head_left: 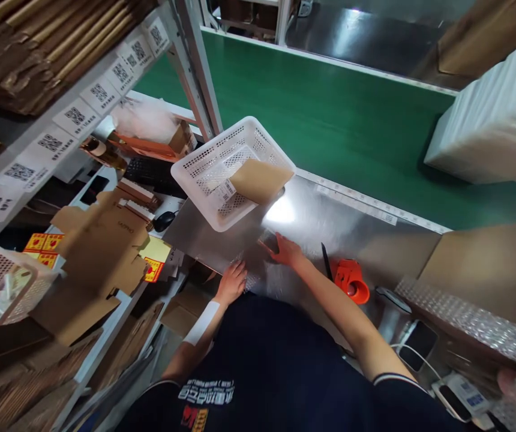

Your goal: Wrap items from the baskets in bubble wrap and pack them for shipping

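My left hand (232, 282) is at the near edge of the steel tabletop (222, 252), fingers bent and pressed together. A patch of clear bubble wrap (251, 281) shows beside its fingertips; what the fingers hold, if anything, is hidden. Farther in on the steel, my right hand (287, 249) lies with fingers stretched and thumb apart. A small, see-through piece (267, 238) shows at its fingertips, too blurred to name. Beyond both hands, a white perforated basket (199, 201) holds a brown cardboard piece (260, 180) and a labelled clear packet (222, 191).
An orange tape dispenser (350, 281) stands right of my right forearm, near a scanner (393, 299) and a phone (417, 345). Behind runs a green conveyor belt (330, 114) carrying stacked white foam (492, 114). Flattened cardboard (109, 240) and a mouse (164, 221) lie left.
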Tool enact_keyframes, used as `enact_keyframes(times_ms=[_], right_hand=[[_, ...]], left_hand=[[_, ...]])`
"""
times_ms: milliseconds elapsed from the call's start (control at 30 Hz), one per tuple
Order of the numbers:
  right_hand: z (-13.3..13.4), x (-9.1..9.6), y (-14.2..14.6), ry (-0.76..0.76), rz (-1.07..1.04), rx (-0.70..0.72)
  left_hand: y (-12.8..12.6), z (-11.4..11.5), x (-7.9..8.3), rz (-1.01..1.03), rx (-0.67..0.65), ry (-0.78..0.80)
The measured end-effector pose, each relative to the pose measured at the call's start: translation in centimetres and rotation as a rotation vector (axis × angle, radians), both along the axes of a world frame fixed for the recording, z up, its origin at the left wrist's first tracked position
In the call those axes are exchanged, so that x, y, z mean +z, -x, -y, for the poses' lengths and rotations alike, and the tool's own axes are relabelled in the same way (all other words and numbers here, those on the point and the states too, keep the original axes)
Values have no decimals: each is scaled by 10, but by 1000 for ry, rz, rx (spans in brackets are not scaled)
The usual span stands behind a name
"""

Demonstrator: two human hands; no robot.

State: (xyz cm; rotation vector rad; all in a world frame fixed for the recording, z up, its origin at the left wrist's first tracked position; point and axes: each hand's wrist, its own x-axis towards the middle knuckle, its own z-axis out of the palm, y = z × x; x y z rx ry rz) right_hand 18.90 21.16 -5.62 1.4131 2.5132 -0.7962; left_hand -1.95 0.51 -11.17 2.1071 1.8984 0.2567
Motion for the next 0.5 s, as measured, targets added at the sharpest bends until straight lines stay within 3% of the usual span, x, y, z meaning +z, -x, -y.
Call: enact_keyframes(times_ms=[133, 267, 367, 500], right_hand=[[-38, 4, -19, -43, 26, -59], [-82, 6, -48, -95, 39, -126], [-99, 4, -61, -123, 29, -150], [-110, -5, -68, -103, -24, -147]], left_hand=[[-8, -7, 6, -24, -54, 75], [-16, -8, 12, -65, -26, 94], [-19, -12, 17, -61, -16, 94], [-33, -45, 22, -48, -76, 77]])
